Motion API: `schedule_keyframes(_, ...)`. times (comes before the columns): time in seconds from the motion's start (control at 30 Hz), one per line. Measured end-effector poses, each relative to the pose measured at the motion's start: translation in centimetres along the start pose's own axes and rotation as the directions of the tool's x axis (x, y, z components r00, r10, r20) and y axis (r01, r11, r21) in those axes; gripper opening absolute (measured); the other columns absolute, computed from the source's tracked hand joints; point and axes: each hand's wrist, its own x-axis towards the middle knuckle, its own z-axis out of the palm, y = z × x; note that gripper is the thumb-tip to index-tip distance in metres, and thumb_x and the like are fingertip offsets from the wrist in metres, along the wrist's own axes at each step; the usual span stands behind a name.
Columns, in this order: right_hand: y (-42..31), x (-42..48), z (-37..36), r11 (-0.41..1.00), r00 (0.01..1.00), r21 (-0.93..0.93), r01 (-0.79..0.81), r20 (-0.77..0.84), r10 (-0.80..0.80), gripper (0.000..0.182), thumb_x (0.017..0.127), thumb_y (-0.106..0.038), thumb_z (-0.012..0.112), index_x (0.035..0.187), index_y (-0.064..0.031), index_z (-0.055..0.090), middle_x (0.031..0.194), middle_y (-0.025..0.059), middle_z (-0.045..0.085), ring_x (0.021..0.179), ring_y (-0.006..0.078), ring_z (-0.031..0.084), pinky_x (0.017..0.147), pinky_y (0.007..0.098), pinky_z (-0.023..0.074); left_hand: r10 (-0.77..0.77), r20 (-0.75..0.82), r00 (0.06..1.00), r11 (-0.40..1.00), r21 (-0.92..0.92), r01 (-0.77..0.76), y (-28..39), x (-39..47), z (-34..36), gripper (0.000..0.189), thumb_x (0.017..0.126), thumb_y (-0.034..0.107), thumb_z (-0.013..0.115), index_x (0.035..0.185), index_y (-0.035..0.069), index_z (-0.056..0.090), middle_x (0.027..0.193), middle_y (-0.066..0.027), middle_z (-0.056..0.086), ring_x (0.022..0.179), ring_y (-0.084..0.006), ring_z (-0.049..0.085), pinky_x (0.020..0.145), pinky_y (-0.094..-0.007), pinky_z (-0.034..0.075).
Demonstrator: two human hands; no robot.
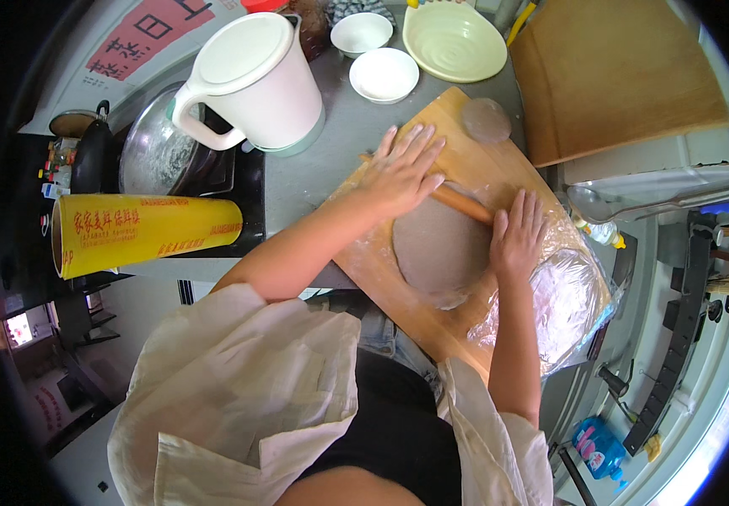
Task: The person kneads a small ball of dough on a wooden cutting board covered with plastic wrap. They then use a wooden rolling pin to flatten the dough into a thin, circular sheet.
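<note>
A wooden rolling pin (465,203) lies slantwise across a flat, roundish sheet of greyish-brown dough (440,243). My left hand (404,167) rests palm-down over the pin's far-left part, its fingers spread and straight. At the other end, my right hand (518,235) lies flat with fingers extended, covering that end. Neither hand's fingers curl around the pin. Under the dough is a floured wooden board (424,316), set cornerwise. A smaller round piece of dough (486,120) sits at its far edge. Beside my right forearm, clear plastic film (566,297) covers the board's right part; what it covers is unclear.
A white lidded pitcher (257,82) stands left, near a yellow cling-film roll (149,231) and a metal pan (159,148). Beyond the board are two white bowls (384,76) and a pale-green basin (456,41). A wooden panel (617,76) borders the right, above a metal ladle (592,203).
</note>
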Motion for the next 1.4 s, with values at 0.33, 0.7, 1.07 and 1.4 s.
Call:
schedule_keyframes(0.33,-0.8,2.1,0.5,0.996,0.993,-0.017,0.093,0.069,-0.091,0.055,0.099,-0.04,0.039,0.143,-0.0063,0.04,0.149,0.0128,0.039,0.139,0.0318,0.032,0.114,0.0521,0.0203,0.072,-0.002,0.997,0.997,-0.003,-0.072,-1.3,-2.3,0.1,0.058,0.095,0.039,0.05,0.144,0.009,0.038,0.151,-0.0133,0.033,0.139,-0.0311,0.031,0.114,-0.0514,0.021)
schedule_keyframes(0.7,1.9,5.6,3.2,0.977,0.985,0.127,0.172,-0.004,-0.173,0.046,0.098,-0.035,0.045,0.13,-0.0036,0.053,0.138,0.0175,0.049,0.127,0.0369,0.044,0.109,0.0469,0.0305,0.135,-0.077,0.988,0.985,-0.097,-0.142,-4.1,-0.9,0.8,0.032,0.081,0.015,0.066,0.112,0.011,0.058,0.111,-0.0052,0.058,0.11,-0.0272,0.053,0.094,-0.0442,0.039)
schedule_keyframes(1.07,-5.5,-6.1,-3.2,0.92,0.904,0.149,0.363,0.181,-0.386,0.062,0.092,-0.034,0.053,0.144,-0.0046,0.037,0.15,0.0167,0.036,0.139,0.0337,0.033,0.115,0.0523,0.0201,-0.022,0.18,0.983,0.982,-0.179,0.055,-3.4,-13.5,-3.5,0.051,0.087,0.025,0.062,0.135,0.016,0.048,0.134,-0.0145,0.049,0.119,-0.0344,0.049,0.101,-0.0497,0.037)
schedule_keyframes(1.4,-10.0,4.0,2.5,0.944,0.944,0.058,0.324,0.051,-0.327,0.062,0.097,-0.036,0.043,0.145,0.0016,0.033,0.151,0.0189,0.033,0.141,0.0333,0.029,0.115,0.053,0.0204,-0.209,-0.195,0.958,0.962,0.133,0.237,-5.4,-7.6,-1.4,0.065,0.091,0.044,0.051,0.144,0.006,0.039,0.15,-0.0165,0.034,0.138,-0.0311,0.034,0.115,-0.0499,0.019)
